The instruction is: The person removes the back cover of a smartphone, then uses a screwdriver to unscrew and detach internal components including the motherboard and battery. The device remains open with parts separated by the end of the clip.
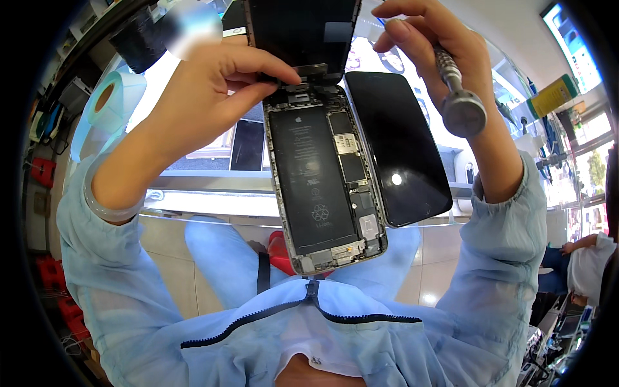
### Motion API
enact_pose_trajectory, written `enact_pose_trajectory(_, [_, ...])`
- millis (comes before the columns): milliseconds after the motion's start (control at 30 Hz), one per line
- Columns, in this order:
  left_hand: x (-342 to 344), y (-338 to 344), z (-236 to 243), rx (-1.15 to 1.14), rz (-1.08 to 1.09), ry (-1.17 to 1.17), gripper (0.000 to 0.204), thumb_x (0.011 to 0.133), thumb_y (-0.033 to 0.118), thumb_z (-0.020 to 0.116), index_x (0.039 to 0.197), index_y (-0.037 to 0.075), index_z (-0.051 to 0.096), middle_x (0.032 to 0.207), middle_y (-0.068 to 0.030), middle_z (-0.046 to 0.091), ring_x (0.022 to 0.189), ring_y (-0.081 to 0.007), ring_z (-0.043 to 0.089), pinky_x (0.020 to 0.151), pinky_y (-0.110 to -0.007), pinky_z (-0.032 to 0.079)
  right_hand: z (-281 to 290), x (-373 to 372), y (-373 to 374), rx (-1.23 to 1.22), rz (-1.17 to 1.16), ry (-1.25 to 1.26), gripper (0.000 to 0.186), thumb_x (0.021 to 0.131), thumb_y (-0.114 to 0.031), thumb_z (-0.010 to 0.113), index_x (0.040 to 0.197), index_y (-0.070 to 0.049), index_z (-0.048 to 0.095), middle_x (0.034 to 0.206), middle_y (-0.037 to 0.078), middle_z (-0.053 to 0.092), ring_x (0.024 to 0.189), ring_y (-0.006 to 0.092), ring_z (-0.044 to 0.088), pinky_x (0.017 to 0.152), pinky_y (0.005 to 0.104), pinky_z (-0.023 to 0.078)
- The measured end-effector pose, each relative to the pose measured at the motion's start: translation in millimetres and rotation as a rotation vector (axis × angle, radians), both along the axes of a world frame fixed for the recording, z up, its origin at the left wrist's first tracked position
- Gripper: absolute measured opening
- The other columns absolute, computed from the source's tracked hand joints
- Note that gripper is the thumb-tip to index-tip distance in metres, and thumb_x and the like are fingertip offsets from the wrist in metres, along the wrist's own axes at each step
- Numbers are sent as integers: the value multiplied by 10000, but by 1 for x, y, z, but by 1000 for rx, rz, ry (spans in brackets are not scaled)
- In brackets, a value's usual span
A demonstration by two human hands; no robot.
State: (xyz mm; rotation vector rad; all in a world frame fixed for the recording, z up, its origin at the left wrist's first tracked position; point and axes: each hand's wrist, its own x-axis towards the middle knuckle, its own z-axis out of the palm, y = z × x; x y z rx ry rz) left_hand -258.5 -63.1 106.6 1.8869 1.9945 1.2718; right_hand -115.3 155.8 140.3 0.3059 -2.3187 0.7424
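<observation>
At the table's (213, 201) edge: opened phone (314, 187), screen (293, 35) raised.
Left hand (219, 80) angles inward, thumb and forefinger narrowly parted at phone's top end, grip unclear; right hand (445, 32), raised, half-curled, grasps metal screwdriver (463, 111).

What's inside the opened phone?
Inside the opened phone: a large black battery, with circuit-board parts along its right side. Anything under the battery is covered, and the left hand partly hides the top-left corner.
</observation>
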Motion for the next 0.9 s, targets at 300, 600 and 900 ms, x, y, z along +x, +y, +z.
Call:
enact_pose_trajectory(300, [-4, -2, -2, 8, -16, 227, 212, 786, -111, 598, 907, 24, 707, 959, -117, 658, 913, -209, 657, 769, -267, 520, -8, 0, 7, 237, -31, 68, 309, 951, -347, 521, 1064, -78, 621, 795, 47, 692, 585, 85, 576, 494, 198, 401])
enact_pose_trajectory(600, [0, -4, -1, -15, 32, 114, 212, 779, -111, 606, 932, 5, 696, 930, -106, 656, 828, -199, 675, 763, -257, 546, -1, 9, -10, 163, -15, -55, 144, 889, -158, 622, 958, -31, 623, 725, 80, 660, 694, 165, 676, 611, 255, 486])
enact_pose_trajectory(900, [-3, -5, 2, 5, 88, -118, 195, 794, -112, 587, 940, -27, 685, 953, -101, 659, 884, -168, 664, 794, -241, 533, -7, 7, -12, 216, 21, -154, 74, 858, -82, 633, 913, -33, 623, 701, 78, 644, 630, 171, 649, 580, 255, 474])
